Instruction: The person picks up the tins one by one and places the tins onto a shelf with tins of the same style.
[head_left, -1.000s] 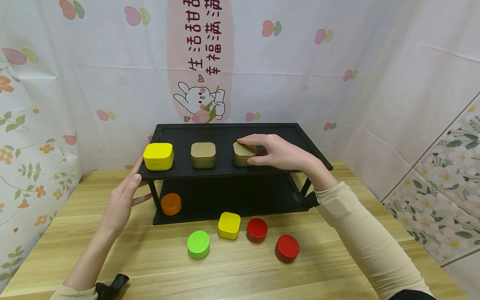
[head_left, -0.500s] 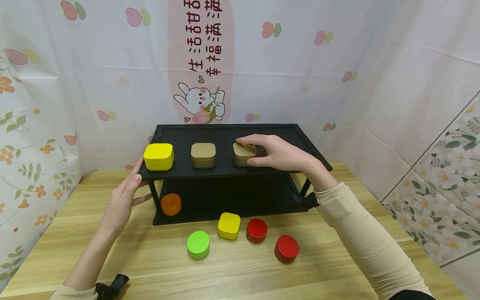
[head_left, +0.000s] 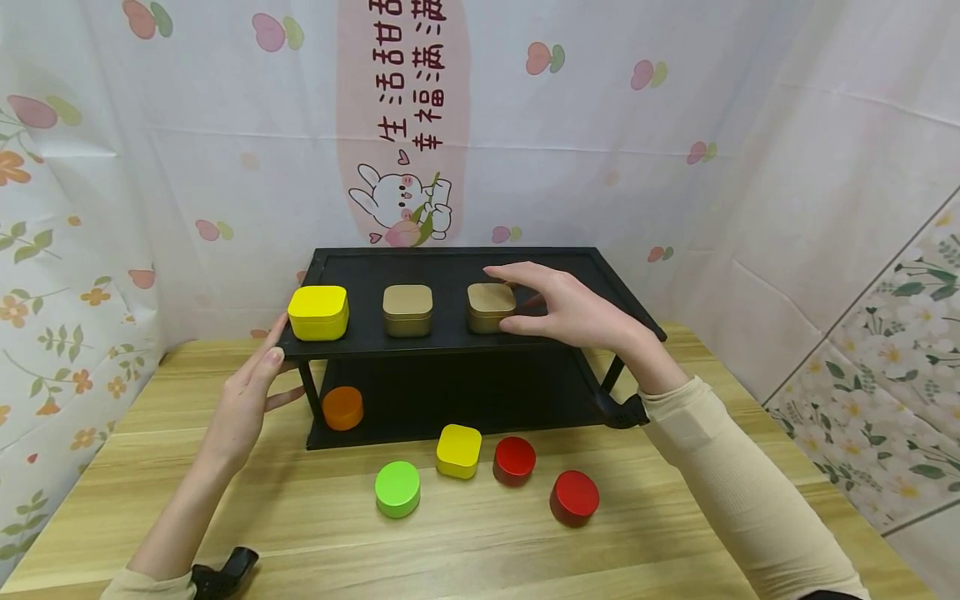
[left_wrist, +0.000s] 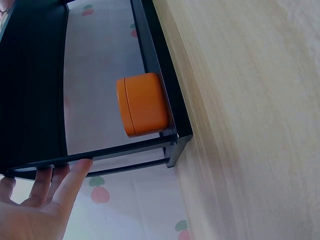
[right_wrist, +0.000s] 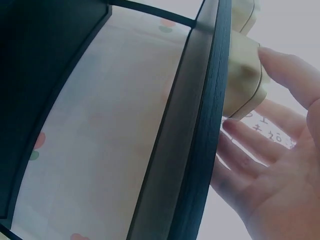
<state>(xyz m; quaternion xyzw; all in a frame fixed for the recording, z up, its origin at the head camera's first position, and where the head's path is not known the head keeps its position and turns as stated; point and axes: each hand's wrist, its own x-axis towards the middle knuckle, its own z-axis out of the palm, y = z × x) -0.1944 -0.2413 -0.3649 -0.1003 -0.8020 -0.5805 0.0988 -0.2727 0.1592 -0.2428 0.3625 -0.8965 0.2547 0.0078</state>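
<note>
On the top of the black two-tier shelf (head_left: 525, 342) stand a yellow square tin (head_left: 318, 313) and two gold tins in a row. My right hand (head_left: 573, 307) is beside the right gold tin (head_left: 491, 308), fingers spread; its thumb tip overlaps the tin's near side, and contact is unclear. The middle gold tin (head_left: 407, 311) stands apart from both hands. With mostly straight fingers, my left hand (head_left: 243, 404) touches the shelf's left front corner, and some fingertips are hidden behind the rim in the left wrist view. An orange tin (left_wrist: 143, 104) sits on the lower tier.
In front of the shelf, on the wooden table (head_left: 322, 550), lie a green round tin (head_left: 397, 489), a small yellow square tin (head_left: 458, 451) and two red round tins, one nearer the shelf (head_left: 514, 460), one further right (head_left: 574, 497). A patterned curtain (head_left: 600, 167) hangs behind.
My right hand's fingers have come off the top of the right gold tin and spread, and the hand has shifted slightly right. The tin stays in place. The left hand has not moved.
</note>
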